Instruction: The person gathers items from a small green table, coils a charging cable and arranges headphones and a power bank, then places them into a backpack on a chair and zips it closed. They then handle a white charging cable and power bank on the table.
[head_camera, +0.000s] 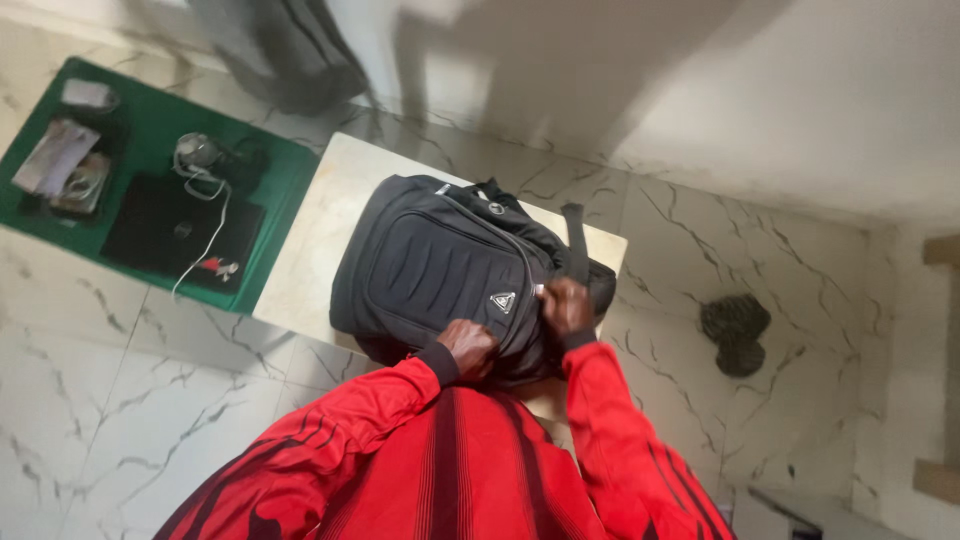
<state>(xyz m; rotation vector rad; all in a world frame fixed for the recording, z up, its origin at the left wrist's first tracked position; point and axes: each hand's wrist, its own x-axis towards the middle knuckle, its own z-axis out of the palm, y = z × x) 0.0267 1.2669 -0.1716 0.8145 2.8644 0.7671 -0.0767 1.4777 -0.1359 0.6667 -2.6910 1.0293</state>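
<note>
A black backpack (440, 262) lies flat on a small cream table (325, 215). My left hand (468, 347) presses on the near lower edge of the pack, fingers curled against the fabric. My right hand (566, 305) grips the pack's right side by the zip line, where something small and pale shows at the fingertips. Both arms wear red sleeves with black stripes and dark cuffs. A black strap (577, 240) runs off the pack's far right corner.
A green table (150, 130) at the left holds a dark laptop (180, 235), a white cable, a round grey object and papers. Marble-patterned floor lies all around. A dark crumpled item (737, 330) sits on the floor at the right. A grey bag (285, 50) leans at the wall.
</note>
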